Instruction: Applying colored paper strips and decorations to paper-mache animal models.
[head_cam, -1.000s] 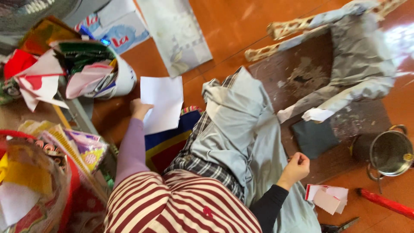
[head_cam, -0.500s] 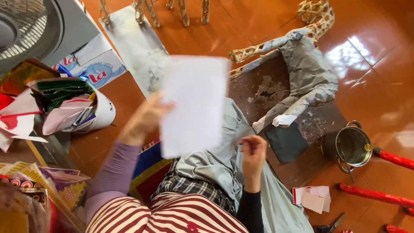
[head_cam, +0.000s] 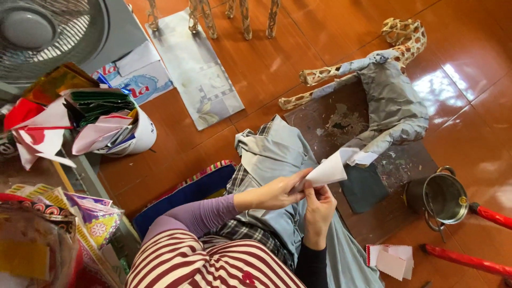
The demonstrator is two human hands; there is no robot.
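Lowered from in front of the camera, the white paper sheet (head_cam: 332, 170) now sits rolled into a cone over the lap, just above the grey cloth (head_cam: 277, 160). Fingers of the left hand (head_cam: 277, 192) are closed around its narrow end, and the right hand (head_cam: 319, 205) pinches the same end from below. A metal pot (head_cam: 445, 198) stands on the floor nearby

**What I count around me**

I have two hands here, my left hand (head_cam: 274, 193) and my right hand (head_cam: 318, 209), and one white paper sheet (head_cam: 330, 170) between them. I count one paper-covered animal frame (head_cam: 392, 104), one metal pot (head_cam: 444, 198), one fan (head_cam: 40, 37), one white bucket (head_cam: 141, 136), and two red handles (head_cam: 469, 260).
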